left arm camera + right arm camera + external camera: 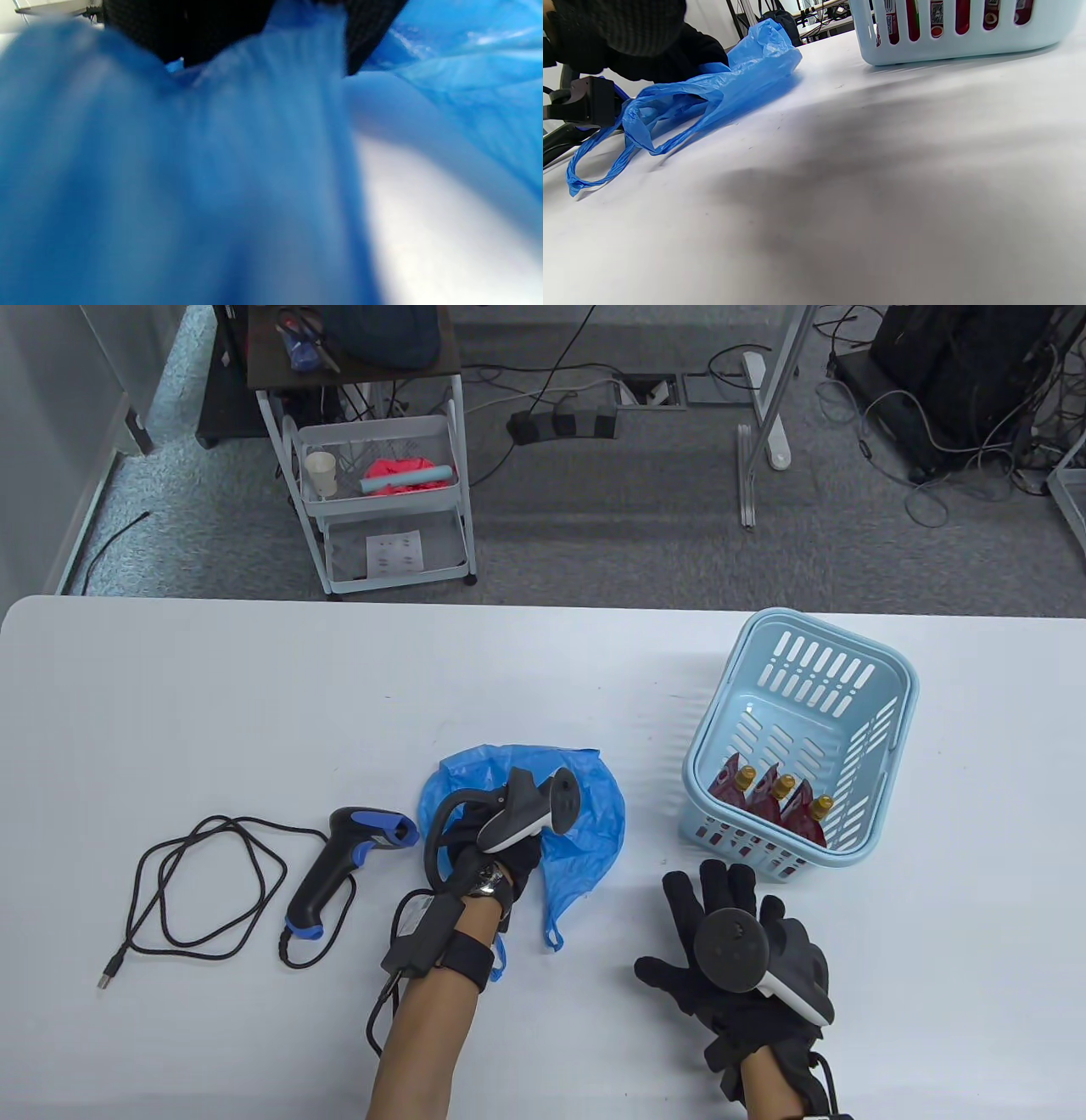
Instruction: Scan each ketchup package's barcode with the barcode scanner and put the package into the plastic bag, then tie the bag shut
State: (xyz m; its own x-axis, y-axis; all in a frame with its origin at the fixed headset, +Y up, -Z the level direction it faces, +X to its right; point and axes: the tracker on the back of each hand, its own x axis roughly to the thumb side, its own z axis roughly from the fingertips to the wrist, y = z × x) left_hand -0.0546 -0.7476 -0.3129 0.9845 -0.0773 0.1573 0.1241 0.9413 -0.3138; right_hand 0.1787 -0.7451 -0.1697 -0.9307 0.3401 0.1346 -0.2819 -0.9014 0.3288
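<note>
My left hand (488,848) pinched the blue plastic bag (585,814) at table centre; my right hand (734,959) lay spread; ketchup packages (776,802) waited in the basket (882,729), far right; next, I judged: open bag, fetch scanner (339,861).

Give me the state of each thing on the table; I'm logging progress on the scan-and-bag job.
Plastic bag: crumpled flat on the table, untied, gripped by the left hand.
Barcode scanner: lying on its side, untouched, cable loose beside it.
Ketchup packages: upright in the basket, none bagged.
Basket: upright on the table.
Right hand: fingers spread, holding nothing.
</note>
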